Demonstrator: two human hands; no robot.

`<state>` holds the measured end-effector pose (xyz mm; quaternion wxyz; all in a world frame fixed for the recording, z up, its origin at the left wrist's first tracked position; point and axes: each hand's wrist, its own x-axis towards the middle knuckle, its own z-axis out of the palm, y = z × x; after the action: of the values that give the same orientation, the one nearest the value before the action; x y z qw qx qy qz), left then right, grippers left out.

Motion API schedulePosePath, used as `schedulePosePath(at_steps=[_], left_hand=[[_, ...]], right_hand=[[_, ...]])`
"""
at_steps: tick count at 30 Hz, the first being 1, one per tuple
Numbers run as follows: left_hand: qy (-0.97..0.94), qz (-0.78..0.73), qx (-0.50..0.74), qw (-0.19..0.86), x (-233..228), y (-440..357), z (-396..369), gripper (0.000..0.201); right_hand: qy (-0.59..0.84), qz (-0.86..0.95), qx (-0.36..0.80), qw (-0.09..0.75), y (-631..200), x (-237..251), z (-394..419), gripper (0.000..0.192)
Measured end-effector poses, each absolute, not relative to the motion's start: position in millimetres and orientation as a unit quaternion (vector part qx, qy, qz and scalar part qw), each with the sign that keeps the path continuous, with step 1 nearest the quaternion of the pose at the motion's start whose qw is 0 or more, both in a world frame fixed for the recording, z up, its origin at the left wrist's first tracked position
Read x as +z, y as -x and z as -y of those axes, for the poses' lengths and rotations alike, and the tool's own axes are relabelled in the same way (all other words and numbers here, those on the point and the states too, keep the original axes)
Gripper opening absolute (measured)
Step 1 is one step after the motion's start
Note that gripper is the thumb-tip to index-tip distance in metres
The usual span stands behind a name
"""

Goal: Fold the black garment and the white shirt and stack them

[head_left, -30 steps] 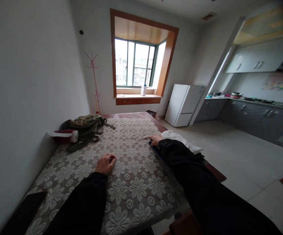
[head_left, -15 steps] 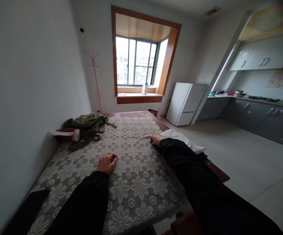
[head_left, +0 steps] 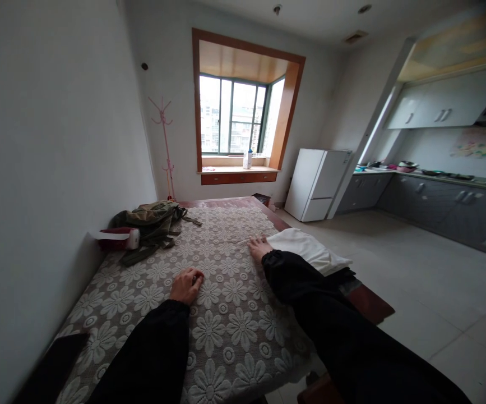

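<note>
— Now, the hands?

— Left hand (head_left: 186,285) curled into a loose fist, knuckles up, fingertips tucked down against the lace cover (head_left: 230,322). Cannot tell whether pinching a fold of lace or merely pressing on it. Right hand (head_left: 258,247) laid flat, fingers spread and relaxed, gripping nothing.

— And the cover, placed where?

— Directly beneath both sets of fingers, spread over the wooden table (head_left: 371,306). Just beside the right little finger, a folded white cloth (head_left: 305,251). Well beyond the left fingertips, a green jacket (head_left: 152,221) in a heap, with a red and white bundle (head_left: 116,238) touching it on the wall side.

— Pointing which way?

— Lengthwise, straight ahead of the fingertips, toward the window (head_left: 234,115). Short side crosswise, from one hand over to the other. Lying flat, flower pattern up, with a faint ridge just ahead of the right fingertips.

— Handled well how?

— Probably best with open palms rather than knuckles. Sweep from the gap between the hands outward, along the length first, then across. Press lightly; fingertips likely to snag in openwork like this. Go gently near the right little finger, so as not to nudge the white cloth off the table's side.
</note>
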<state>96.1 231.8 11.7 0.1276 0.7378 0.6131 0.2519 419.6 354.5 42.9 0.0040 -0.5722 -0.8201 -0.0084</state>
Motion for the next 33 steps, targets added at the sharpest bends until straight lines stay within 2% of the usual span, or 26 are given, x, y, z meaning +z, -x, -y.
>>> schedulePosePath(at_steps=[3, 8, 15, 33], left_hand=[[-0.748, -0.603, 0.249, 0.12, 10, -97, -232, 0.02], [-0.755, -0.598, 0.244, 0.113, 4, -98, -233, 0.019], [-0.755, -0.595, 0.249, 0.117, 3, -96, -234, 0.019], [-0.749, -0.595, 0.265, 0.122, 6, -97, -230, 0.018]], right_hand=[[0.534, 0.845, 0.012, 0.035, -374, 14, -333, 0.064], [0.518, 0.837, 0.076, 0.16, -346, -22, -311, 0.051], [0.489, 0.848, 0.112, 0.172, -363, -20, -301, 0.05], [0.485, 0.845, 0.123, 0.189, -364, -22, -287, 0.051]])
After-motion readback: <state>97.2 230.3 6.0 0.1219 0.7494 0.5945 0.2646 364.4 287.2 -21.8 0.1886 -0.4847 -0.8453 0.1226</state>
